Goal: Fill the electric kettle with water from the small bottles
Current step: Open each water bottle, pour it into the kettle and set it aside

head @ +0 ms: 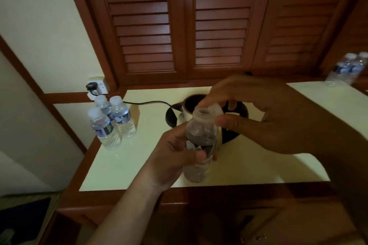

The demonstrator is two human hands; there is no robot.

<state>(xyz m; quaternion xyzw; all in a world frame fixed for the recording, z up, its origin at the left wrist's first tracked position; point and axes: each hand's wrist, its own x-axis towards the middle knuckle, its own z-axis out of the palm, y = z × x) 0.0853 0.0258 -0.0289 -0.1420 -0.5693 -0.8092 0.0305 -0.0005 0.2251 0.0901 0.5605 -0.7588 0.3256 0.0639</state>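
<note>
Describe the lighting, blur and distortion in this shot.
Head view: dim, warm room light; the louvred doors bow outward from wide-angle distortion; the right hand and the cap are motion-blurred; the bottles at far right smear softly; the three capped bottles are fairly sharp.

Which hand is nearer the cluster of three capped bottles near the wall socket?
Left. The left hand grips the open bottle just right of the three capped bottles; the right hand is farther right, holding the cap.

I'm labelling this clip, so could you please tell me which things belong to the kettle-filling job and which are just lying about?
Job: kettle, opened bottle, its cap, three capped bottles, left hand, right hand.

Lying about: wall socket, shutter doors.
</note>
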